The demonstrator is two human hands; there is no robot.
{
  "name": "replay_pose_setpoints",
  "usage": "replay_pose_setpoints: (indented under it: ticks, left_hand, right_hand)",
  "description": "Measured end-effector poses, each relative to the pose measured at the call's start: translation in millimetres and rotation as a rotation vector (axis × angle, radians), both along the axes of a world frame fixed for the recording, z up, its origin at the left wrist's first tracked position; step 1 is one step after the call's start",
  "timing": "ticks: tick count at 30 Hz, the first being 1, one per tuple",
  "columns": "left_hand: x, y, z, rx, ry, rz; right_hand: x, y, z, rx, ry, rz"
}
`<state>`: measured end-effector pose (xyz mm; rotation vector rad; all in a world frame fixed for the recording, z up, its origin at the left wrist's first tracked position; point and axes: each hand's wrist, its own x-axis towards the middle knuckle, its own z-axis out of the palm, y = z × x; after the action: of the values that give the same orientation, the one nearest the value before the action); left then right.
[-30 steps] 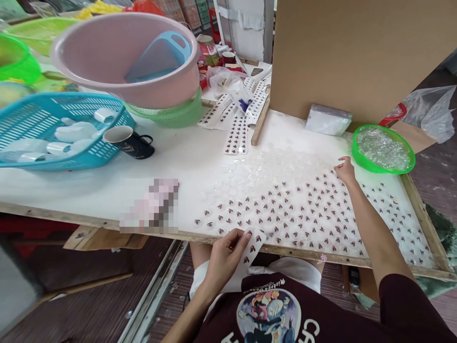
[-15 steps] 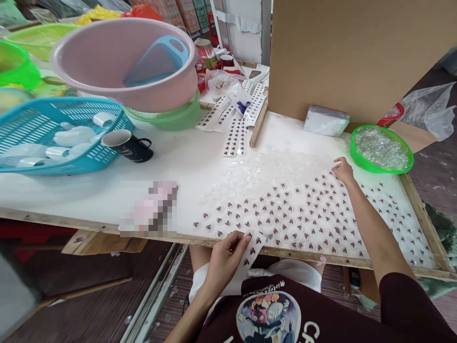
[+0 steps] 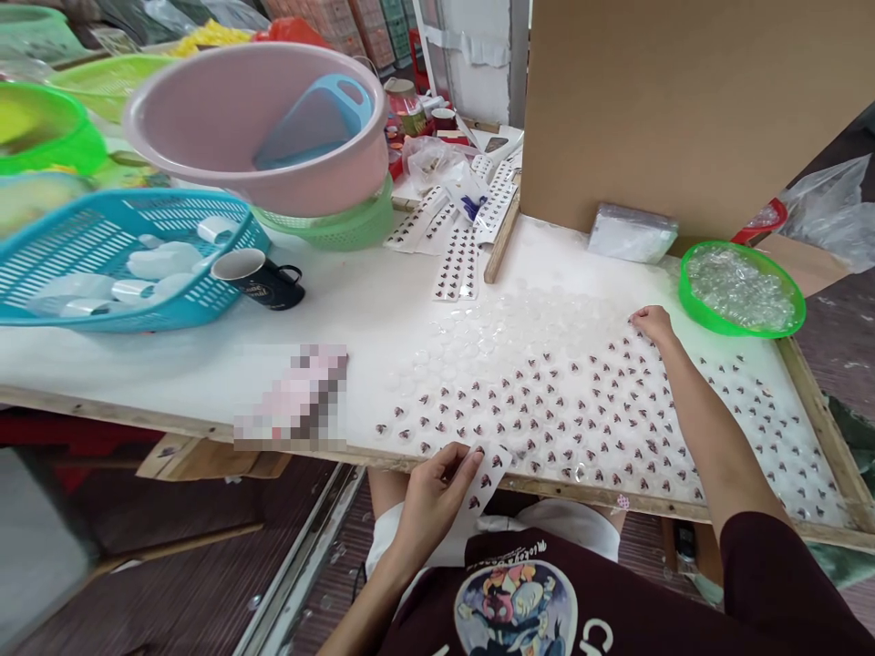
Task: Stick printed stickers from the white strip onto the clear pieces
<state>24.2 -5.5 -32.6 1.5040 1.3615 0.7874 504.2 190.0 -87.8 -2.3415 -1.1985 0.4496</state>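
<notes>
Though shallow, bowl (image 3: 705, 311) of clear pieces (image 3: 739, 284).

there are two hands (image 3: 437, 497), one black mug (image 3: 272, 290), one pink basin (image 3: 328, 187)

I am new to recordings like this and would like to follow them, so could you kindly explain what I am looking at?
There is no machine here: a person works with bare hands, seen by one head-worn camera looking forward and down. On the white table lie many small clear rounds, those nearer the person bearing dark motifs. The left hand holds a white strip with similar motifs. The right hand is over the rounds, fingertips together; whether it holds anything is too small to tell. Nearby stand a green bowl, a dark mug and a blue basket.
</notes>
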Motion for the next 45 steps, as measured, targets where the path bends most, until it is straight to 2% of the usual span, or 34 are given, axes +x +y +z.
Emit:
replay_pose_setpoints:
  ticks: [5,9,12,15,17,20,21,23,25,32,36,41,45]
  left_hand:
    - [1.0,0.6,1.0,-0.008,-0.007,-0.003]
    - [1.2,1.3,5.1,-0.015,-0.034,0.019]
    - [3.1,1.5,10.0,-0.028,-0.094,0.086]
    - [8.3,2.8,11.3,-0.054,-0.192,0.178]
    - [12.8,4.2,9.8,-0.066,-0.269,0.224]
    - [17.9,5.0,7.9,-0.064,-0.343,0.261]
    - [18.6,4.8,8.0,-0.058,-0.355,0.268]
    - [18.2,4.0,8.9,-0.043,-0.367,0.275]
    - [16.3,3.0,10.0,-0.029,-0.370,0.273]
    - [12.6,1.7,11.3,-0.055,-0.462,0.223]
    - [11.4,2.1,11.8,-0.058,-0.437,0.234]
    - [9.4,1.7,9.6,-0.047,-0.385,0.241]
    - [10.5,0.6,5.7,-0.027,-0.360,0.249]
  right_hand:
    - [-10.0,3.0,9.2,-0.034,-0.087,-0.030]
    - [-16.4,-0.7,28.8,-0.031,-0.129,-0.038]
    - [-38.9,-14.8,45.9,0.032,-0.148,-0.011]
    - [-98.4,-50.2,60.4,0.145,-0.068,0.120]
    - [-154.9,-87.4,69.3,0.237,0.206,0.377]
    - [-236.2,-143.4,79.7,0.126,0.525,0.746]
    - [-256.4,-156.5,81.4,0.104,0.568,0.813]
    - [-281.7,-170.7,81.5,0.105,0.595,0.837]
    - [-289.3,-172.5,79.1,0.095,0.619,0.833]
    - [-282.4,-170.4,76.1,-0.010,0.673,0.889]
    - [-288.0,-175.1,77.6,0.150,0.615,0.838]
    - [-288.2,-176.6,78.6,0.346,0.518,0.855]
    - [-287.2,-176.7,80.6,0.440,0.567,0.783]
